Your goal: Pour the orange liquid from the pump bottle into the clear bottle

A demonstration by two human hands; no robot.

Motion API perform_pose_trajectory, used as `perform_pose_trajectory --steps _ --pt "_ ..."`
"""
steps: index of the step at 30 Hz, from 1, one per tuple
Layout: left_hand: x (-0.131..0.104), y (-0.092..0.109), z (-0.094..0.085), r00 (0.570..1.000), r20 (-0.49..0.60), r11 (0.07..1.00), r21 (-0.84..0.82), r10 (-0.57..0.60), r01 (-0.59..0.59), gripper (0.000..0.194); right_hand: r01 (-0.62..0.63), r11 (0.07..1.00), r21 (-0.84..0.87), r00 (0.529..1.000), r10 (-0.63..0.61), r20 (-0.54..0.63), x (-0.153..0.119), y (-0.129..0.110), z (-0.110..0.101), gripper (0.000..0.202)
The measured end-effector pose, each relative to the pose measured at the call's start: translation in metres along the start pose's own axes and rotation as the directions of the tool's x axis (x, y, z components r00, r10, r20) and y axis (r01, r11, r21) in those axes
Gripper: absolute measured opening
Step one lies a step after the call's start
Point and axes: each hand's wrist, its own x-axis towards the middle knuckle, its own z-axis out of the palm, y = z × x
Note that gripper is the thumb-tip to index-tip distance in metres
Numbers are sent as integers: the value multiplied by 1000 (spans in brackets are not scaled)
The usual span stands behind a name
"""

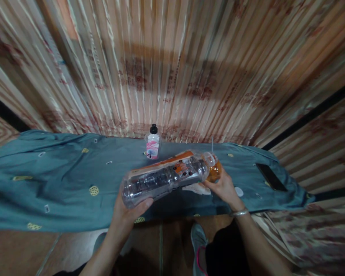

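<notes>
My left hand [130, 207] is wrapped round the base of a large clear plastic bottle [161, 178] with an orange label. The bottle lies tilted in the air above the cloth, its neck end to the right and a little higher than its base. At that end my right hand [222, 186] is closed round a small see-through container [214, 171] that looks amber. A clear round rim shows between the two; whether they touch I cannot tell. Behind the bottle stands a clear pump bottle [152, 143] with a black cap and a pink label.
A teal patterned cloth [66, 176] covers the long table. To the right lies a dark phone [271, 177], with a white round disc [239, 191] nearer my wrist. Something white and flat [197, 188] lies beneath the bottle. A pleated curtain [161, 76] hangs close behind.
</notes>
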Motion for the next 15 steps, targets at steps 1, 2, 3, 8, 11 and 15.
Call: perform_pose_trajectory --steps 1,2,3,8,11,15 --pt "-1 1 -1 1000 8 1000 -5 -9 9 67 -6 1000 -2 1000 6 1 0 0 0 84" --pt "-2 1 -2 1000 12 1000 1 -14 14 69 -8 1000 -5 1000 8 4 -1 -1 0 85" --pt "-3 1 -3 1000 13 1000 8 -18 18 70 -6 1000 -8 1000 6 3 -2 -1 0 86" --pt "-5 5 -4 999 4 999 23 -32 32 66 -12 1000 -8 1000 12 5 -4 -3 -1 83" --pt "-3 6 -3 999 36 999 10 -31 30 60 -17 1000 -6 1000 17 15 -3 -5 -1 85" --pt "1 2 -5 999 41 999 48 12 -14 60 0 1000 -6 1000 0 11 -1 -8 -1 82"
